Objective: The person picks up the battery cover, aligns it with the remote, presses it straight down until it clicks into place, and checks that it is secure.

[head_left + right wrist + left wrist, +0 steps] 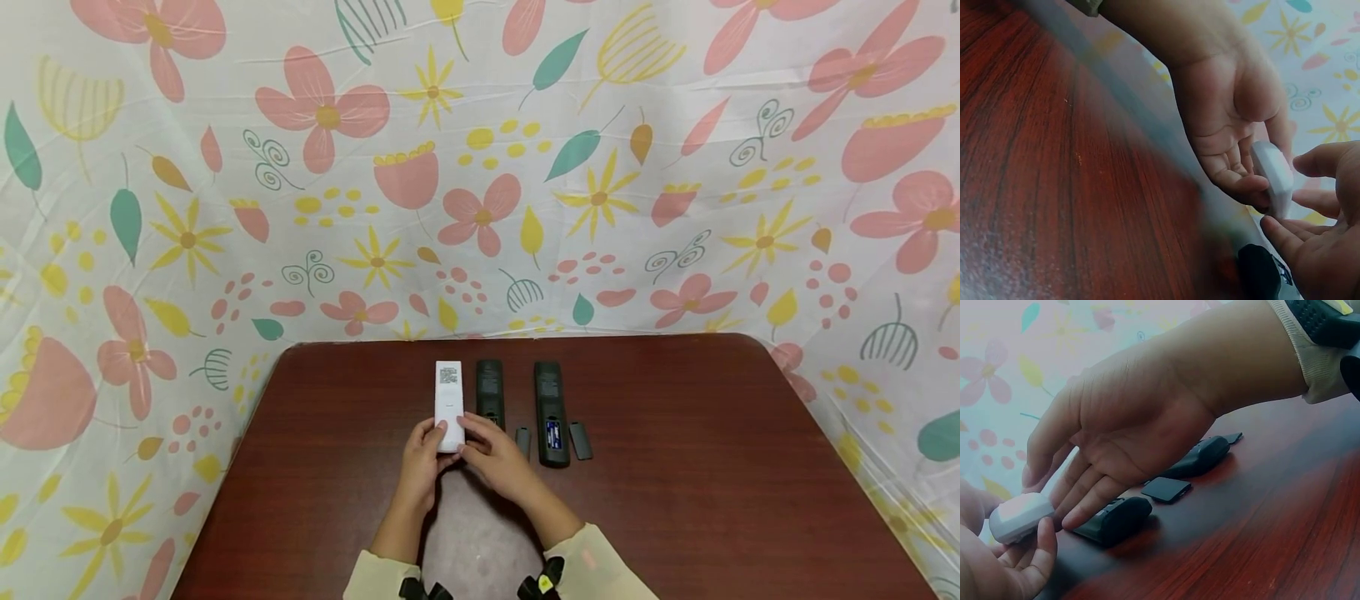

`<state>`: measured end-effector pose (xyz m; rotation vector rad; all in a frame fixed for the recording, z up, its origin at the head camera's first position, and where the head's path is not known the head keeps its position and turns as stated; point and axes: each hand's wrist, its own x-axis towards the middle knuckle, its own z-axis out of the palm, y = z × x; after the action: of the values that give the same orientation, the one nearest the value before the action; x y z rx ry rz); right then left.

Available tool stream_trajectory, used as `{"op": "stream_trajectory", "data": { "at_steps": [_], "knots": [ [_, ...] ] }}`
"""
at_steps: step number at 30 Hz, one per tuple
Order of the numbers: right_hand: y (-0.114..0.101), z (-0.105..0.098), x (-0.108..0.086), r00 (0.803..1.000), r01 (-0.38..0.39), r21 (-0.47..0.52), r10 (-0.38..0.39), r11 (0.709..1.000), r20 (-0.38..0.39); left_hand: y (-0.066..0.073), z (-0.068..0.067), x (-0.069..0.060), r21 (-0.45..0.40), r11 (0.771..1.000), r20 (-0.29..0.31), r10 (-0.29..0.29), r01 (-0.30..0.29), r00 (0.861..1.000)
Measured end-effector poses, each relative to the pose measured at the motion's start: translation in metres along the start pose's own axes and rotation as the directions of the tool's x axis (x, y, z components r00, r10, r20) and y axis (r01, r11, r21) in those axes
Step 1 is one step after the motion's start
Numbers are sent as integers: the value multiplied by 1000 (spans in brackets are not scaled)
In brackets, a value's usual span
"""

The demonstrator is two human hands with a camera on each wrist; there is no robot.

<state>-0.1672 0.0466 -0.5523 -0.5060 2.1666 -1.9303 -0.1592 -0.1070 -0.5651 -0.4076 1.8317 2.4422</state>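
A white remote control (449, 400) is raised above the table, its back with a printed label facing up. My left hand (422, 467) holds its lower left side, thumb on the back and fingers curled beneath. From the right, my right hand (501, 458) pinches the lower end, thumb and fingertips on it. In the right wrist view, the white remote (1274, 178) appears between both hands. Just beyond my right hand lies a black remote (491, 387), partly hidden by that hand. A grey battery cover (522, 442) is beside it.
Farther right, a second black remote (552, 417) lies back up, its compartment open with blue batteries (553, 434) inside. Another grey battery cover (581, 441) lies beside it. A flowered cloth (480, 208) hangs behind the brown table (712, 483).
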Motion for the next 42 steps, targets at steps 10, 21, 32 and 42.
{"op": "stream_trajectory", "data": {
  "at_steps": [10, 21, 32, 42],
  "knots": [
    [-1, 3, 1, 998, -39, -44, 41, 998, 48, 0, -4, 0, 32, 999, -11, -10, 11, 1000],
    [0, 6, 4, 997, -52, -105, 58, 993, 48, 4, -8, -1, 148, 989, 4, 6, -7, 1000],
    [-4, 7, 3, 995, -73, -159, 82, 985, 52, 3, -8, 0, 500, 864, -35, 98, -68, 995],
    [-7, 11, 5, 993, -92, -212, 104, 973, 48, 2, -8, -3, 721, 676, -36, 252, -150, 967]
  ]
}}
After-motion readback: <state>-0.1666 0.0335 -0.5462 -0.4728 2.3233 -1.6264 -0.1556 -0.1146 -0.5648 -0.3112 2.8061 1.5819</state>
